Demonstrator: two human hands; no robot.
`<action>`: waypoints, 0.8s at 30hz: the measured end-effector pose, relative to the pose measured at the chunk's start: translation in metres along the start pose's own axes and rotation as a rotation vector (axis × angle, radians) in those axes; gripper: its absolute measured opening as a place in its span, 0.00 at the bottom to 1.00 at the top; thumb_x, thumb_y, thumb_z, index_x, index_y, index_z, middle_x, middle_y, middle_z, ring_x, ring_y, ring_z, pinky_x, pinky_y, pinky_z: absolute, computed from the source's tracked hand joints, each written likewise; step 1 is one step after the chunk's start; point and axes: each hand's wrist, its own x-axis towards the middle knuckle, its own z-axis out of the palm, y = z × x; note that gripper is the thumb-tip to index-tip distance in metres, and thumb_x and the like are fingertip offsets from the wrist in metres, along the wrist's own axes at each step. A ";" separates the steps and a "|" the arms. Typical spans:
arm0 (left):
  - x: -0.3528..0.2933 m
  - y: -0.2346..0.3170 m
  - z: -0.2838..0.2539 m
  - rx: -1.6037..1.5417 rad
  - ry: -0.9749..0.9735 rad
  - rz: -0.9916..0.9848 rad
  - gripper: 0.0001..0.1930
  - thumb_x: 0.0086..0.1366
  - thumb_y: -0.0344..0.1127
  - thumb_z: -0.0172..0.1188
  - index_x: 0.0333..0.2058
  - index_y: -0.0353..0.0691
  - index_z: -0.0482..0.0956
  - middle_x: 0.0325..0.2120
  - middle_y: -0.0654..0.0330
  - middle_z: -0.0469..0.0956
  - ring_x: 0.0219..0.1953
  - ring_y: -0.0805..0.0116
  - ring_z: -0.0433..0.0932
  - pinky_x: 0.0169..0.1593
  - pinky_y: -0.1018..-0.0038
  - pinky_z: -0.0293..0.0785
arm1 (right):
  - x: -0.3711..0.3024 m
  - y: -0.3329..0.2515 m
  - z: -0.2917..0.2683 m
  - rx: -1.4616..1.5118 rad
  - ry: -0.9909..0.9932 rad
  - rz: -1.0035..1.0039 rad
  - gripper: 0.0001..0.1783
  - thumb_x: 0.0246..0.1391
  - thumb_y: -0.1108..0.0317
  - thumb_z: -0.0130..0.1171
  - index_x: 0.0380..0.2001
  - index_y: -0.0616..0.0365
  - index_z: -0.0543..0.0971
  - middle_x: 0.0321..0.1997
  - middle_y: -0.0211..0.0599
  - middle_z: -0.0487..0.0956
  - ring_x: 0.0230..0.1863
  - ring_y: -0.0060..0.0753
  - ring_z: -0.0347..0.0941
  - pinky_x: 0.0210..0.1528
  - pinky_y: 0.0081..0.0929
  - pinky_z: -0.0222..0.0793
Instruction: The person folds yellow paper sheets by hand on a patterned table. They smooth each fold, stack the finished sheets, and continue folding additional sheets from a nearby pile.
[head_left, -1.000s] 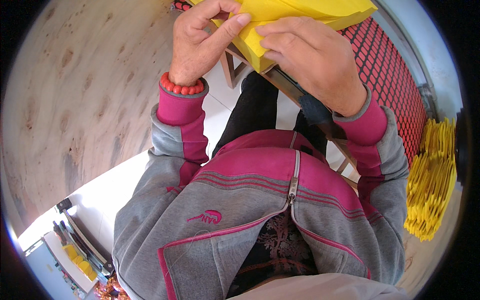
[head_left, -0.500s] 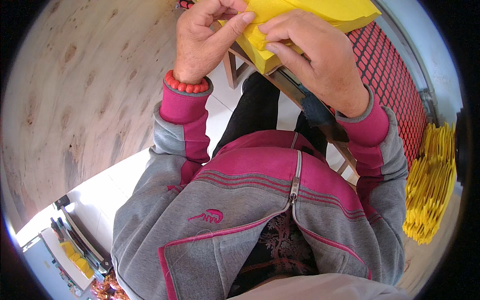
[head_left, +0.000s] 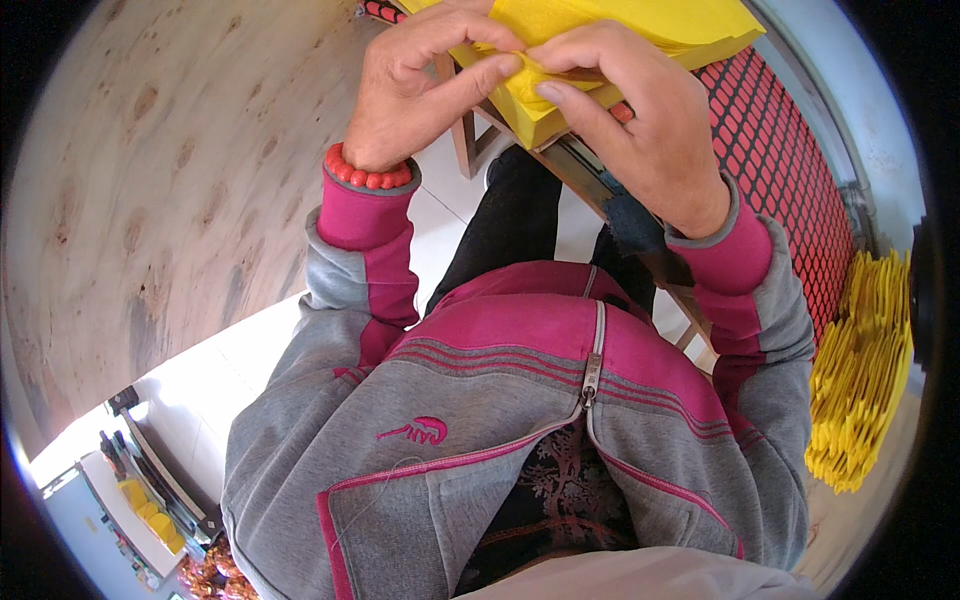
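Note:
Thin yellow sheets, paper or cloth, lie in a stack (head_left: 640, 25) at the top of the view, one corner pointing toward me. At that corner my left hand (head_left: 420, 90), with a red bead bracelet (head_left: 372, 172) at its wrist, pinches a yellow sheet (head_left: 532, 72) between thumb and forefinger. My right hand (head_left: 645, 125) grips the same sheet just to the right, its thumb below and fingers above. The fingertips of both hands nearly meet over a small fold. The stack's far part runs out of view.
A large wooden board (head_left: 180, 200) fills the left. Beside the stack, a red surface with black mesh (head_left: 770, 150) slopes along the right wall. A pile of folded yellow sheets (head_left: 860, 370) sits at the far right. Below the stack is a wooden frame (head_left: 465, 140).
My left hand has shifted slightly right, bringing its fingertips close to my right hand's. My right fingers have moved a little, and the sheet's edge is bunched between the hands.

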 end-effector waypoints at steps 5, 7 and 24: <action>-0.009 -0.013 0.006 0.040 0.080 -0.041 0.05 0.63 0.22 0.65 0.37 0.35 0.83 0.36 0.57 0.82 0.39 0.67 0.80 0.45 0.73 0.74 | 0.001 0.000 -0.002 -0.003 0.040 -0.063 0.11 0.54 0.74 0.69 0.39 0.60 0.80 0.45 0.43 0.84 0.42 0.38 0.82 0.44 0.28 0.76; -0.014 -0.017 0.012 -0.014 0.141 -0.092 0.04 0.64 0.22 0.65 0.36 0.35 0.82 0.35 0.58 0.81 0.38 0.68 0.79 0.43 0.74 0.74 | 0.002 0.000 -0.004 0.027 0.031 -0.029 0.10 0.51 0.73 0.70 0.36 0.58 0.80 0.48 0.45 0.83 0.39 0.41 0.82 0.40 0.30 0.77; 0.000 -0.008 0.005 0.018 0.075 0.043 0.05 0.62 0.23 0.63 0.37 0.36 0.81 0.36 0.58 0.81 0.38 0.69 0.79 0.45 0.74 0.73 | 0.002 0.004 0.003 0.085 0.066 -0.064 0.09 0.51 0.76 0.68 0.34 0.60 0.77 0.47 0.54 0.82 0.43 0.46 0.82 0.41 0.30 0.77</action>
